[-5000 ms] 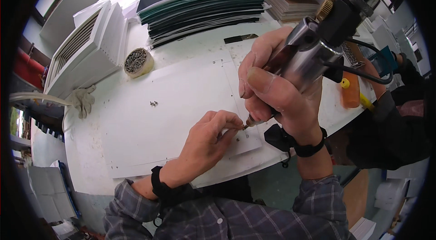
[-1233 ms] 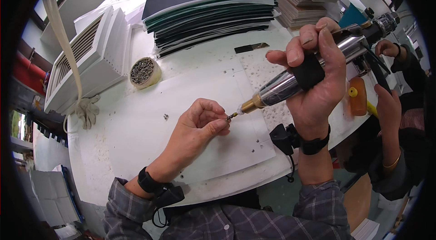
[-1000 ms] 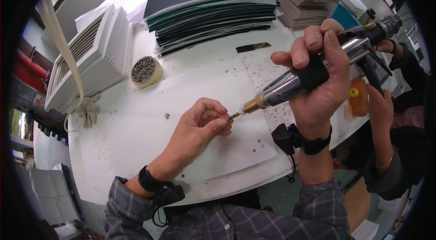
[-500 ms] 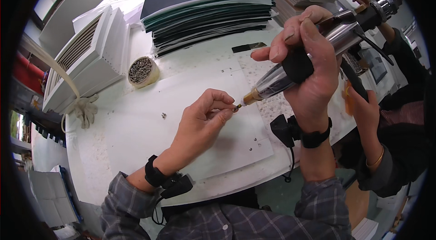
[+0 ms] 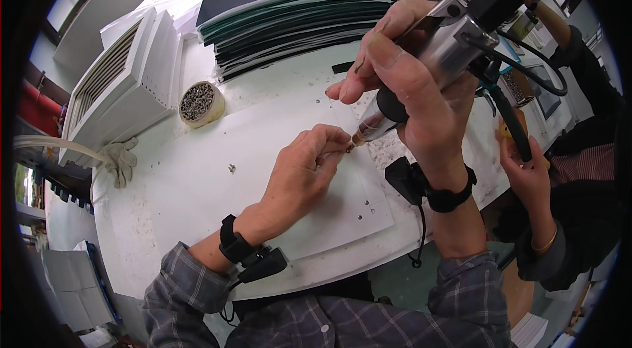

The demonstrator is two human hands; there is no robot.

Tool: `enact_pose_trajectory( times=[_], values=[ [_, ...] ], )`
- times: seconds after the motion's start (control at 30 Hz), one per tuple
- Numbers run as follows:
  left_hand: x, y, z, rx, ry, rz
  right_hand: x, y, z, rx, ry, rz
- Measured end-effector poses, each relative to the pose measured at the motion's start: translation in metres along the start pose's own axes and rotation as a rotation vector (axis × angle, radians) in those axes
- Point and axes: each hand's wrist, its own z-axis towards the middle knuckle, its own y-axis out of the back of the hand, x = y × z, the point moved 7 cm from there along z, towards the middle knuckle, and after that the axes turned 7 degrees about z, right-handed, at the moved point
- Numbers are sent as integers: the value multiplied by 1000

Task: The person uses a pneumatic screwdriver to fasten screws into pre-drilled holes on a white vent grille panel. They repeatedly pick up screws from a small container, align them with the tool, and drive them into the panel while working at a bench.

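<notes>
My right hand (image 5: 428,111) is wrapped round a shiny metal power screwdriver (image 5: 449,52), its nose slanting down to the left. My left hand (image 5: 299,167) pinches what looks like a small screw (image 5: 349,148) right at the tool's tip. Both meet just above the right part of a flat white panel (image 5: 217,196). A couple of loose screws (image 5: 232,168) lie on the panel to the left of my left hand. More small fasteners (image 5: 360,217) rest by the panel's near right corner. My fingertips partly hide the piece between them.
A round tub of screws (image 5: 201,104) stands behind the panel, beside a white louvred unit (image 5: 122,78). Stacked dark sheets (image 5: 296,25) fill the back. A work glove (image 5: 120,162) lies at the left. A co-worker's hand (image 5: 526,167) is close on the right.
The screwdriver has swung steeper and its tip shifted slightly right. My left hand has followed it right, keeping its pinch at the tip. The co-worker's near hand has shifted a little.
</notes>
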Motion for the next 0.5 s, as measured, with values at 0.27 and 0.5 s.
enact_pose_trajectory(
  times=[0.27, 0.5],
  values=[
    [1, 0, 0, -44, -58, -37, -11, -4, 1, 2, -58, 24],
    [3, 0, -2, -106, -92, 11, -23, -11, 1, 57, -260, 22]
  ],
)
